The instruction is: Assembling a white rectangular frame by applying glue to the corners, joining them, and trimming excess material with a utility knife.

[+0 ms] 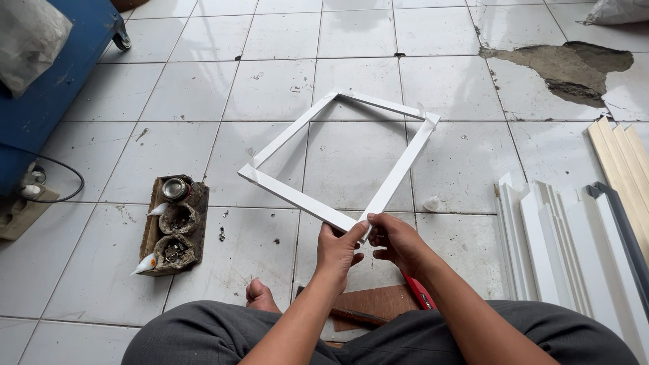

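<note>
A white rectangular frame (pixel 297 197) of thin moulding strips is held out flat above the tiled floor, one corner pointing toward me. My left hand (pixel 336 251) and my right hand (pixel 395 241) both pinch that near corner, thumbs pressed on the joint. The far corner (pixel 430 119) shows a small flap of white material sticking up. My crossed legs in grey trousers (pixel 223 334) and a bare foot (pixel 260 295) lie below the hands.
A wooden block (pixel 150 233) with small tins and white glue tubes sits left. White and cream moulding strips (pixel 574 236) lie stacked right. A blue cart (pixel 61 81) stands far left, a broken tile patch (pixel 561 67) at the back right, a brown board (pixel 375 302) and red tool (pixel 419 290) underneath.
</note>
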